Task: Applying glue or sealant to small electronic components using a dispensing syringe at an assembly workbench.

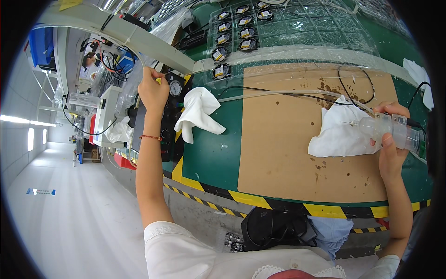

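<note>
the right hand [392, 139] is grasping a clear syringe [397, 128], its fingers wrapping around the barrel with the thumb pressing from the near side. the syringe is lying roughly level in the grasp, over the right part of a brown cardboard sheet [278, 153], and its thin needle is pointing left above a white cloth [337, 135] that is spreading on the cardboard. the left hand [154, 88] is hovering near a round gauge [175, 88] on a dark control box; its fingers are curling together at the tips, but i cannot tell whether they are pinching anything. a second white cloth [197, 111] is lying crumpled on the green table [209, 160], between the gauge and the cardboard. a pale tube [283, 92] is running across the cardboard, and beyond it a clear tray [302, 39] is holding round black parts [246, 32]
</note>
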Action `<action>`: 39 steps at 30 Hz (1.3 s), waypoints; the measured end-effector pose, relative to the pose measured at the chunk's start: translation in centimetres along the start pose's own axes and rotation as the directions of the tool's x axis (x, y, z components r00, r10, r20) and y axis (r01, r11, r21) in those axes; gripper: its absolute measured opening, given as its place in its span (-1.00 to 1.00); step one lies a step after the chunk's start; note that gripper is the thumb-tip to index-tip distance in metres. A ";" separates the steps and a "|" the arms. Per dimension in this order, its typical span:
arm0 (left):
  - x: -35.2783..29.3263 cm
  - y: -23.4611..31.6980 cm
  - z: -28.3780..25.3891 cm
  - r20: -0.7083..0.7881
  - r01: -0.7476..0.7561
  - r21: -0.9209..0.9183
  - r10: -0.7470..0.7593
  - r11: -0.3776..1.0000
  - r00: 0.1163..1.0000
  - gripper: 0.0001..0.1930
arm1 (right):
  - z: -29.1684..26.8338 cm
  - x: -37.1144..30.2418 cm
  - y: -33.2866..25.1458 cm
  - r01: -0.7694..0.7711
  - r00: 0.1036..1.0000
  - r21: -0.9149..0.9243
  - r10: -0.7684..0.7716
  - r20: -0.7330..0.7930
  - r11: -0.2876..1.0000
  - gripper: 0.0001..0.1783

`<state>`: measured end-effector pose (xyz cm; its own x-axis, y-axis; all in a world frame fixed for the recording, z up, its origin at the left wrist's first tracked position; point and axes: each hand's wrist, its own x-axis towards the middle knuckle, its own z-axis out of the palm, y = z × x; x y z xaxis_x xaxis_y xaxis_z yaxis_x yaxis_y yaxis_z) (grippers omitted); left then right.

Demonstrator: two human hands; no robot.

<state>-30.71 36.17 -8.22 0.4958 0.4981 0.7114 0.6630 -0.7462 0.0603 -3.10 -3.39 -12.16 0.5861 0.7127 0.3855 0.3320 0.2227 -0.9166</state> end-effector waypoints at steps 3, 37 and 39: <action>0.0 0.5 -0.1 0.050 0.050 0.005 -0.051 0.999 0.997 -0.81 | 0.0 0.0 0.0 0.001 1.000 -0.008 -0.001 -0.002 1.000 -0.50; 1.9 14.0 2.1 0.642 -0.268 0.197 0.083 0.943 0.763 -0.65 | 0.4 0.2 -0.8 0.177 0.983 -0.004 -0.177 -0.048 0.984 -0.65; 2.0 13.5 2.4 0.631 -0.325 0.189 0.139 0.926 0.763 -0.73 | 0.2 0.3 -0.8 0.195 0.980 -0.031 -0.194 0.033 0.980 -0.66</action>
<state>-19.43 28.16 -7.72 0.8246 0.5551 0.1094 0.5591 -0.7697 -0.3082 -3.36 -3.26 -11.29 0.4858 0.6774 0.5524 0.4624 0.3371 -0.8201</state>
